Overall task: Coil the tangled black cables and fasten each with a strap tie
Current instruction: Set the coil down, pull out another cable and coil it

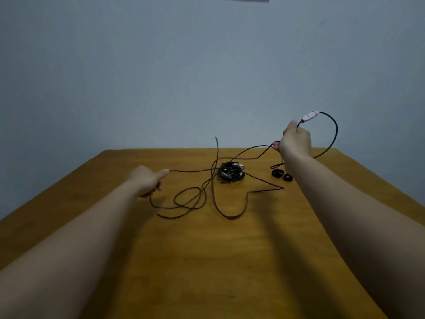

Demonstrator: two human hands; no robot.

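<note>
Pinching cable (190, 171): left hand (147, 180), right hand (295, 140)

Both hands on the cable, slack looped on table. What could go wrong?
1. The loose cable crosses itself on the table; pulling with the left hand and right hand may cinch a knot.
2. It runs past the coiled bundle; a tug could drag it.
3. The strap ties lie by the hanging strand and could be swept off.

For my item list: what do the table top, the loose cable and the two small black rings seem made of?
Table top: probably wood or laminate, ochre-brown, matt, mottled grain. Loose cable: likely matt black plastic or rubber sheath; it lies in soft loops. Black rings: dull black, perhaps rolled fabric strap ties; too small to tell.
</note>
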